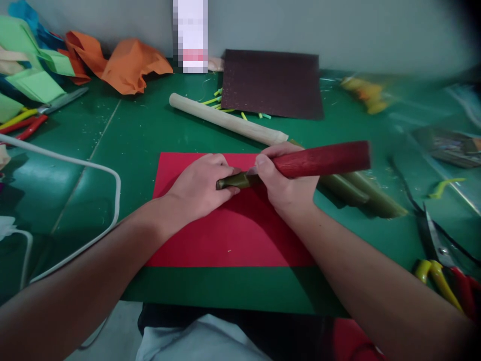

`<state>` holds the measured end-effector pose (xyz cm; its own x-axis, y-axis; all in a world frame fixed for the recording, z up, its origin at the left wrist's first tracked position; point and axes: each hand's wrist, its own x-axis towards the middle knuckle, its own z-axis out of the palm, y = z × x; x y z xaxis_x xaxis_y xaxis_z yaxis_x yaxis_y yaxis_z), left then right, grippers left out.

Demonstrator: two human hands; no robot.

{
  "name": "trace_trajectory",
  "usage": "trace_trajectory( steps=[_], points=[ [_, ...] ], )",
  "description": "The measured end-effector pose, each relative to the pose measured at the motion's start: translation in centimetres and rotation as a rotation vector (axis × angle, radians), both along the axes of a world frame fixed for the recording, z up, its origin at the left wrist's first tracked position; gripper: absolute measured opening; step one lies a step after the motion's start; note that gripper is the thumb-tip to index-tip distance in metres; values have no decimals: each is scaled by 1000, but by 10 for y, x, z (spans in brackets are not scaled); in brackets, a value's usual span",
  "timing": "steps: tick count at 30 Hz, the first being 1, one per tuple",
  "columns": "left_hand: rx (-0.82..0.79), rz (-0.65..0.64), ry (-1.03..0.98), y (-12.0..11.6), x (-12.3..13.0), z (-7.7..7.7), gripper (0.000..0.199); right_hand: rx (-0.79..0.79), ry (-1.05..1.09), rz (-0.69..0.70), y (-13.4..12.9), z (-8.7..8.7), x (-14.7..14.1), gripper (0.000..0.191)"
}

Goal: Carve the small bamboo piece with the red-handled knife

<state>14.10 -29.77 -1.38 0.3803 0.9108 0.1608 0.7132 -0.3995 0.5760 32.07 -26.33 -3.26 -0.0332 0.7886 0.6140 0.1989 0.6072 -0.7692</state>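
Note:
My left hand (205, 180) is closed on a short dark green stick-like piece (240, 180), pinned between thumb and fingers above the red sheet (233, 225). In my right hand (287, 180) is a knife with a thick red handle (330, 158), which points out to the right. Its small metal blade (252, 171) shows by my thumb and touches or nearly touches the green piece. My right fingers hide part of the blade. The red sheet lies flat on the green table under both hands.
A pale wooden rod (227, 118) and thick green stems (361, 190) lie beyond and right of my hands. A dark brown sheet (272, 82) is at the back. Scissors (443, 255) sit at right, pliers (33, 118) at left. A white cable (118, 185) runs along the left.

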Motion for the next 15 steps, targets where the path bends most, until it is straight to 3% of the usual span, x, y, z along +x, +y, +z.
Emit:
trace_trajectory(
  steps=[10, 15],
  points=[
    [-8, 1, 6, -1, 0, 1, 26, 77, -61, 1, 2, -1, 2, 11],
    [-9, 1, 19, -1, 1, 1, 25, 40, -87, 8, 1, 1, 2, 9]
  ],
)
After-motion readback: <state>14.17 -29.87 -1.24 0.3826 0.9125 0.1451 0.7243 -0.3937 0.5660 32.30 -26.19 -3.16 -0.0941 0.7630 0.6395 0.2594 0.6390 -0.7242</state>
